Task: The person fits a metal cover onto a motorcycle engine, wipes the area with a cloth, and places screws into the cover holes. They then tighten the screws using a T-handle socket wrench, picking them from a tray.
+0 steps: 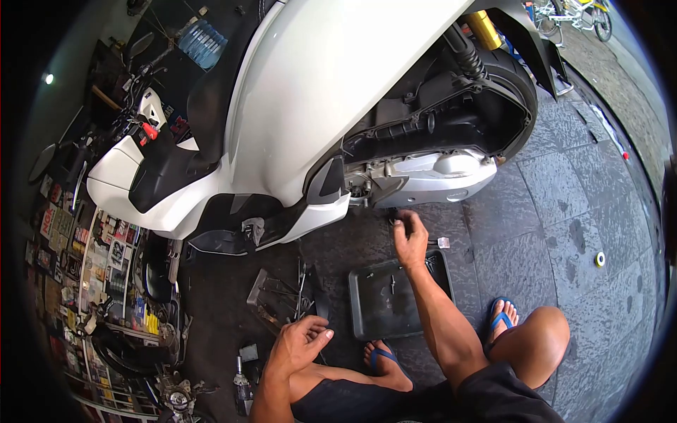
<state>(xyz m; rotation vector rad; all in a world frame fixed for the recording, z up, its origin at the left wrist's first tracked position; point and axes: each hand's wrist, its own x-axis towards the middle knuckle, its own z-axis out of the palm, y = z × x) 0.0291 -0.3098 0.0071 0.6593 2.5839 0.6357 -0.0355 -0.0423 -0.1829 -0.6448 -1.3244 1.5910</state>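
Note:
A white scooter fills the upper middle, with an open black housing above its silver engine cover. Just below that cover is my right hand, its fingers curled around something dark I cannot make out. My left hand is low on the left, over my leg, fingers loosely bent and apart with nothing between them. Under my right forearm lies a black tray holding small metal parts, some of them partly hidden.
Left of the tray stands a metal frame. A bottle-shaped tool is at the lower left. A yellow-and-white roll lies on the floor tiles at right. Packed shelves and motorcycle parts line the left.

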